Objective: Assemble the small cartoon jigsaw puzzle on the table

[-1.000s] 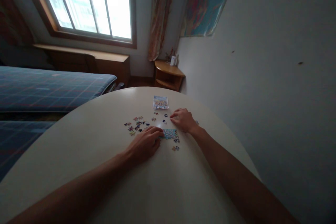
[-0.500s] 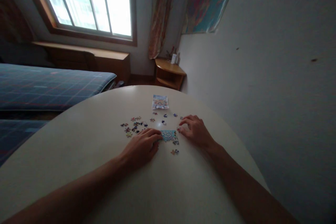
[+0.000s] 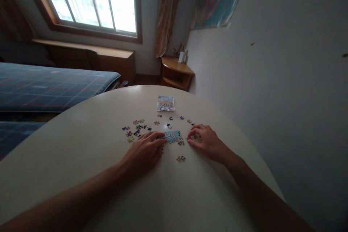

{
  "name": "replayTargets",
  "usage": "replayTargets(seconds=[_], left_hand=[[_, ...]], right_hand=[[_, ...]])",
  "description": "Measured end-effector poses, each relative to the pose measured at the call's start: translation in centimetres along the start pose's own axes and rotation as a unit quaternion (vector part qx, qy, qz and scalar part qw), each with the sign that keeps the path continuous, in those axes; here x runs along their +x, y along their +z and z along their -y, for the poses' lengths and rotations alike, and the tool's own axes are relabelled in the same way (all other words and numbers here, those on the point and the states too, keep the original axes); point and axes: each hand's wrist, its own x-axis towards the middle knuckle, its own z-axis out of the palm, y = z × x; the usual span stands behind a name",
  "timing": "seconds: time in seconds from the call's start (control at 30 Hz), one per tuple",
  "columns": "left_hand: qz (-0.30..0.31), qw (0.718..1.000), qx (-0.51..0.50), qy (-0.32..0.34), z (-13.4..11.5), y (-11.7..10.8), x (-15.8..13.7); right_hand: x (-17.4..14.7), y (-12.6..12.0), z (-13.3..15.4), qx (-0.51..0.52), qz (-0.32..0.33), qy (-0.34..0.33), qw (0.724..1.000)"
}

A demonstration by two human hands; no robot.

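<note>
Mid-frame, our loosely open left hand (image 3: pixel 146 146) has tilted the teal rectangular puzzle section (image 3: pixel 173 136). Our right hand (image 3: pixel 204 139) half-curls, hold unclear.

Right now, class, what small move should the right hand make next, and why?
Probably a short slide left by the right hand, toward the right edge of the joined puzzle section: it is curled just beyond that edge, and the left hand lies over the section's left end, which should steady it. Whether the right hand holds anything is hard to tell.
</note>
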Motion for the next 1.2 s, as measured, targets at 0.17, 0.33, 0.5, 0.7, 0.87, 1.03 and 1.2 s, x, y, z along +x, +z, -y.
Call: replayTargets(seconds=[0.17,0.33,0.5,0.7,0.87,1.03,1.2], left_hand=[[0.003,1.000,0.002,0.000,0.0,0.0,0.1],[0.012,1.000,0.001,0.000,0.1,0.0,0.1],[0.014,1.000,-0.009,0.002,0.2,0.0,0.1],[0.014,1.000,-0.006,0.023,0.4,0.2,0.1],[0.018,0.999,-0.019,0.048,0.3,0.3,0.3],[0.015,0.998,-0.023,0.050,0.3,0.3,0.3],[0.017,0.999,-0.027,0.043,0.2,0.2,0.2]], right_hand=[[-0.4,-0.4,0.6,-0.007,0.025,-0.036,0.999],[-1.1,-1.4,2.4,-0.039,0.059,-0.079,0.994],[-1.3,-1.5,3.7,-0.030,0.075,-0.108,0.991],[-1.3,-0.2,4.1,-0.029,0.016,-0.150,0.988],[-0.9,1.1,4.6,0.017,-0.054,-0.181,0.982],[-0.3,2.2,3.9,0.007,-0.060,-0.188,0.980],[-0.2,2.1,3.5,-0.003,-0.054,-0.181,0.982]])
